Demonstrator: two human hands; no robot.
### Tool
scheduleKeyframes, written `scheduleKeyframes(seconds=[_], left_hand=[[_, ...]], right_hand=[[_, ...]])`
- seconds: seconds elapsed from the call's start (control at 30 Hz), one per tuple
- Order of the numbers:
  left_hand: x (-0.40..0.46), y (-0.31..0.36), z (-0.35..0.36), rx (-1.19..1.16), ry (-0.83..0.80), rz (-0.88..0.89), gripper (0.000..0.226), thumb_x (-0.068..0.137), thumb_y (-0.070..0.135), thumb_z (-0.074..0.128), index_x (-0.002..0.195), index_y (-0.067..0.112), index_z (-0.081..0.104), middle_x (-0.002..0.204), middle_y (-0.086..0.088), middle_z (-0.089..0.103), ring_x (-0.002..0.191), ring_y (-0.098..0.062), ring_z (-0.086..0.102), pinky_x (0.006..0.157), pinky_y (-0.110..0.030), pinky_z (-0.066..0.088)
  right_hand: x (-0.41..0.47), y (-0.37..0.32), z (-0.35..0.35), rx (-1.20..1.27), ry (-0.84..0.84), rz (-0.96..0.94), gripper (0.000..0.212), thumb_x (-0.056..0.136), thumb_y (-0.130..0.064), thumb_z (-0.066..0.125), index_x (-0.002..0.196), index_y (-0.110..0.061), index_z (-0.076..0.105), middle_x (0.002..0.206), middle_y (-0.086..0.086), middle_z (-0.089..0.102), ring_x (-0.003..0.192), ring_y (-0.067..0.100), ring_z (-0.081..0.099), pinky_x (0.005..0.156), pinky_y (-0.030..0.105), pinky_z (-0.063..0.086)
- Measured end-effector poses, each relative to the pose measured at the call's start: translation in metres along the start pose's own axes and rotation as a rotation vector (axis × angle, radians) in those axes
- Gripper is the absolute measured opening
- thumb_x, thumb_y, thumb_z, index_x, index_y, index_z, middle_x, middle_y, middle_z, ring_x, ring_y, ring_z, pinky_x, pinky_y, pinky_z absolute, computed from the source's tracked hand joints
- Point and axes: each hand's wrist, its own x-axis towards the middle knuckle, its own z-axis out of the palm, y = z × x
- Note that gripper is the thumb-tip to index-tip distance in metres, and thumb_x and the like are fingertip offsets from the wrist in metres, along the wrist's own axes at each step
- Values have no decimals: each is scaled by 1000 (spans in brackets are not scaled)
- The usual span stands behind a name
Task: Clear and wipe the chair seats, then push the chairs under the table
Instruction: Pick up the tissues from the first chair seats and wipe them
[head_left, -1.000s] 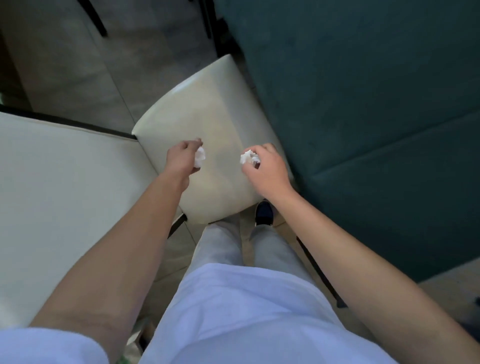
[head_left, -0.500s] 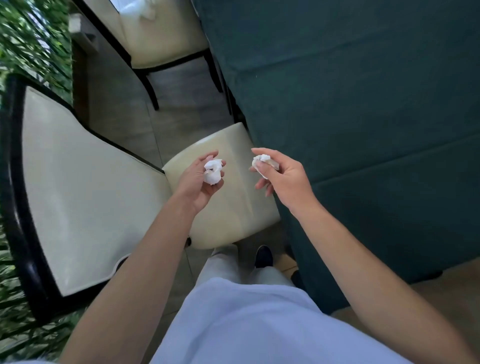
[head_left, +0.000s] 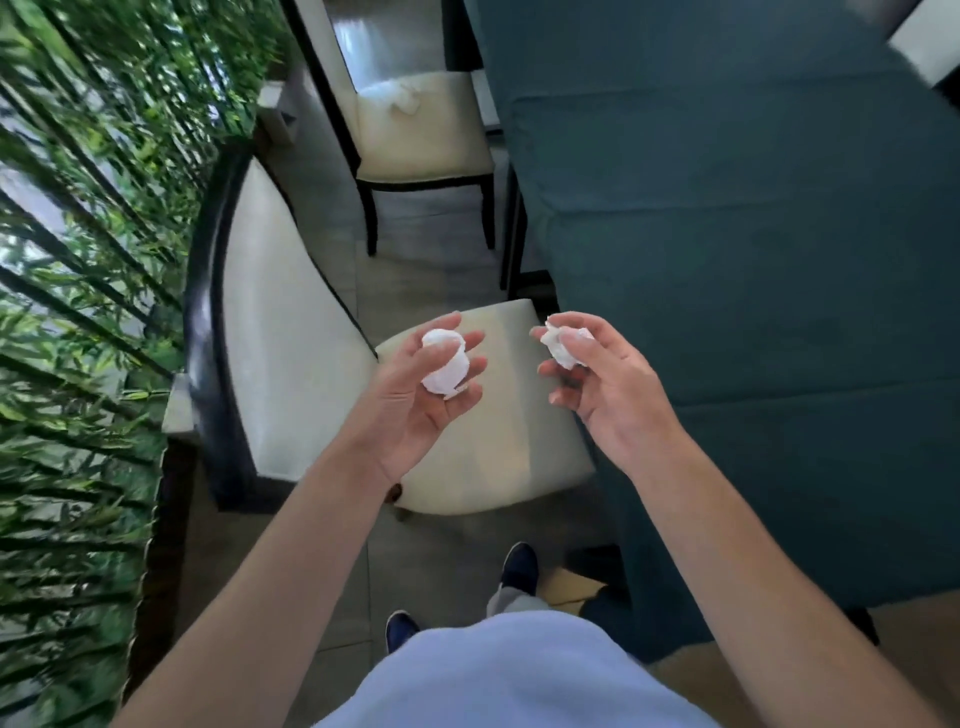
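Observation:
A cream-seated chair with a dark frame (head_left: 498, 467) stands right in front of me, its seat bare and its backrest to the left. Above the seat, my left hand (head_left: 415, 400) is palm up and cups a crumpled white paper ball (head_left: 444, 361). My right hand (head_left: 608, 384) pinches a smaller crumpled paper wad (head_left: 563, 345) in its fingertips near the table's edge. A second cream chair (head_left: 421, 150) stands farther off, with a white crumpled paper (head_left: 405, 101) lying on its seat.
A table under a dark teal cloth (head_left: 753, 234) fills the right side. A wall of green bamboo foliage (head_left: 78, 312) runs along the left. Grey tiled floor (head_left: 431, 234) lies between the chairs. My shoes (head_left: 519, 566) stand just behind the near chair.
Both hands have lifted off the near seat, each with a paper wad, and turned palm up. The view has tilted up, so the far chair and foliage show.

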Motion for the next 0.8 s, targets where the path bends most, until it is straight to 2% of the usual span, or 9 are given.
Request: scheduleKeyframes(seconds=[0.1, 0.2, 0.3, 0.43, 0.53, 0.63, 0.73, 0.8], left_hand=[[-35, 20, -29, 72, -3, 74, 28, 88, 12, 73, 114, 21, 73, 120, -9, 72, 88, -21, 69, 70, -30, 59], [-70, 38, -66, 151, 4, 164, 27, 89, 11, 73, 114, 22, 74, 120, -9, 72, 89, -21, 70, 71, -31, 59], [-101, 56, -94, 248, -5, 231, 25, 93, 12, 70, 115, 22, 74, 122, -10, 71, 92, -21, 70, 73, -31, 59], [-123, 77, -116, 364, 26, 311, 24, 92, 17, 69, 115, 22, 76, 119, -10, 71, 90, -19, 70, 71, -28, 59], [-129, 84, -126, 500, 108, 370, 21, 93, 18, 68, 111, 23, 78, 115, -7, 73, 84, -18, 68, 70, -26, 57], [-126, 92, -132, 612, 184, 422, 18, 97, 11, 67, 105, 22, 79, 108, -7, 75, 75, -20, 62, 68, -27, 56], [-123, 105, -130, 674, 267, 459, 14, 95, 17, 72, 103, 25, 80, 101, 1, 76, 76, -15, 65, 68, -25, 57], [-122, 113, -129, 704, 310, 482, 12, 91, 24, 76, 101, 27, 81, 93, 8, 75, 75, -9, 66, 67, -22, 57]], right_hand=[[-13, 12, 37, -63, 7, -43, 12, 96, -9, 67, 102, -19, 72, 102, 2, 71, 82, 16, 69, 59, 27, 57], [-26, 30, 75, -137, 2, -101, 19, 95, -5, 66, 104, -19, 74, 105, 3, 74, 85, 21, 71, 61, 28, 58], [-38, 45, 110, -304, 5, -203, 23, 98, -18, 67, 116, -29, 76, 113, 4, 75, 77, 20, 70, 57, 29, 57], [-49, 58, 144, -568, 30, -382, 25, 101, -28, 65, 116, -46, 73, 105, 3, 74, 70, 6, 62, 58, 28, 55], [-51, 61, 159, -648, 3, -445, 26, 99, -23, 68, 105, -48, 74, 119, -13, 71, 82, -1, 62, 74, 27, 52], [-43, 57, 163, -749, -5, -519, 19, 94, -23, 73, 107, -37, 74, 119, -15, 68, 94, 5, 65, 82, 31, 54], [-29, 50, 163, -820, 13, -629, 19, 94, -22, 74, 112, -27, 75, 119, -13, 66, 116, 2, 62, 89, 14, 46], [-19, 48, 166, -845, 32, -712, 18, 96, -22, 71, 113, -27, 74, 119, -11, 66, 114, -1, 61, 88, 10, 45]])
